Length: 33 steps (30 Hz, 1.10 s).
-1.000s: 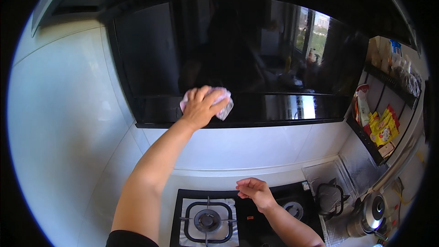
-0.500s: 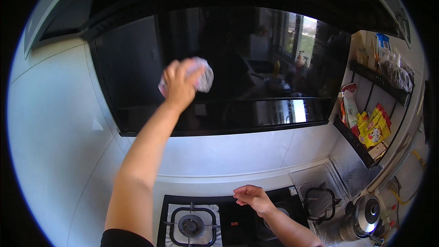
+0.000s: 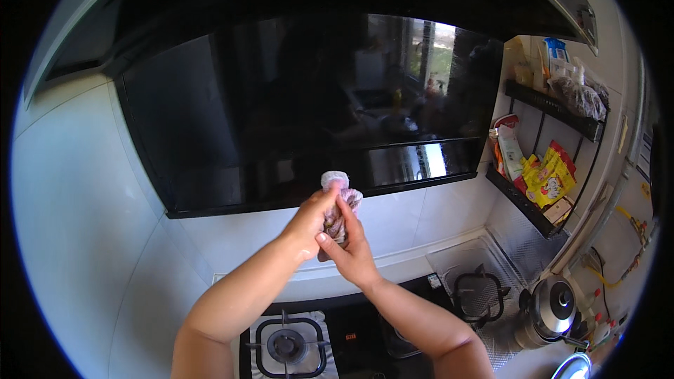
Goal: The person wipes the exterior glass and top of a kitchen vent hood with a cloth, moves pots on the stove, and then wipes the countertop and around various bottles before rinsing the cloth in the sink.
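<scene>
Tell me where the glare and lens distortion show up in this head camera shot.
Head view: the glossy black range hood mirrors a bright window, glaring strongest on its lower strip; fisheye bends the hood's edges and blackens the corners; both hands and the crumpled cloth look sharp.

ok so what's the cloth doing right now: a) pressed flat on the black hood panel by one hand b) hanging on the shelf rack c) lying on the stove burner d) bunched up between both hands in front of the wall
d: the cloth is crumpled and gripped by both the left hand and the right hand, held below the black hood and above the stove.
</scene>
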Motion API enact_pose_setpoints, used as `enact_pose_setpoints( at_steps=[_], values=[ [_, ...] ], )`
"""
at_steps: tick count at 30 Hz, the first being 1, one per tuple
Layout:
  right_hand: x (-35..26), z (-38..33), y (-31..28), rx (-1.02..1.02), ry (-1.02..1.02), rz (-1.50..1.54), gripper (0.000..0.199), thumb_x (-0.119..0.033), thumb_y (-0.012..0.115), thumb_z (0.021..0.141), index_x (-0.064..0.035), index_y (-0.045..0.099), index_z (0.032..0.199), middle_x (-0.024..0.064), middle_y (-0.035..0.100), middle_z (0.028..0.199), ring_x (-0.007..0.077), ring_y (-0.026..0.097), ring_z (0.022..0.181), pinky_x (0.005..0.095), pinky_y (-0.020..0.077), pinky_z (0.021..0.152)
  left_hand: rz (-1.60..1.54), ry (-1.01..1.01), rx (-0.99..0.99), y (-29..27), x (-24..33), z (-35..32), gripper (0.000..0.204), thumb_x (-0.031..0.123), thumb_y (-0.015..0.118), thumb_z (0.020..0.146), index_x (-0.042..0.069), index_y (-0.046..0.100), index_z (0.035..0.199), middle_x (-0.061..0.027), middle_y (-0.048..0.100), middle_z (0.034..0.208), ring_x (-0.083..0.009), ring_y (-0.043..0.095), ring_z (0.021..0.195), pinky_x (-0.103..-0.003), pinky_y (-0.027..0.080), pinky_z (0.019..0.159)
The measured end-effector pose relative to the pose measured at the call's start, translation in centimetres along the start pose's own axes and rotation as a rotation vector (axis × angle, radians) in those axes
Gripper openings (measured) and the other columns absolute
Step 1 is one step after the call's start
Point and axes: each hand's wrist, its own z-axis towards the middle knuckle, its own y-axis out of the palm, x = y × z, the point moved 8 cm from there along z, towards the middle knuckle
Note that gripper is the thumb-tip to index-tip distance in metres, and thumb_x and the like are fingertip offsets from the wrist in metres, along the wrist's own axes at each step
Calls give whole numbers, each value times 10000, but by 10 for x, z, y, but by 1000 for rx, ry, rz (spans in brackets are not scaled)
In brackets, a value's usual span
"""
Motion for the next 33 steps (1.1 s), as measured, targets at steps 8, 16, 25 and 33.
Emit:
enact_pose_setpoints(
  at_steps=[8, 16, 25, 33],
  values=[
    [-100, 180, -125, 237, -510, -217, 349, 44, 670, 783, -92, 630, 1102, 127, 569, 1121, 263, 576, 1053, 341, 460, 905, 735, 448, 115, -5, 108, 10, 633, 487, 484, 965, 74, 375, 1432, -140, 459, 1395, -227, 460, 1267, -409, 367, 1048],
    [-125, 241, -141, 649, -681, -931, 566, -380, 679, 822, -303, 480, 1346, 221, 325, 1436, 443, 286, 1339, 648, 279, 1005, 1235, 923, 312, 27, 126, 10, 486, 339, 650, 884, 46, 552, 1259, -148, 547, 1288, -310, 493, 1224, -415, 399, 1015],
    [-24, 135, -97, -277, -1101, -1333, 224, -259, 608, 838, -242, 627, 1060, 80, 422, 1415, 321, 424, 1252, 548, 407, 917, 2008, 890, 451, 37, 106, 27, 631, 232, 724, 788, 117, 483, 1360, -189, 73, 1565, -389, 130, 1435, -569, 154, 1126],
    [-178, 246, -98, 336, -1150, -1069, 342, -75, 610, 780, -277, 633, 1055, 109, 508, 1259, 369, 455, 1160, 468, 415, 920, 2081, 748, 539, 32, 113, 29, 663, 247, 742, 776, 108, 479, 1369, -186, 101, 1562, -358, 121, 1444, -617, 129, 1110]
  ],
)
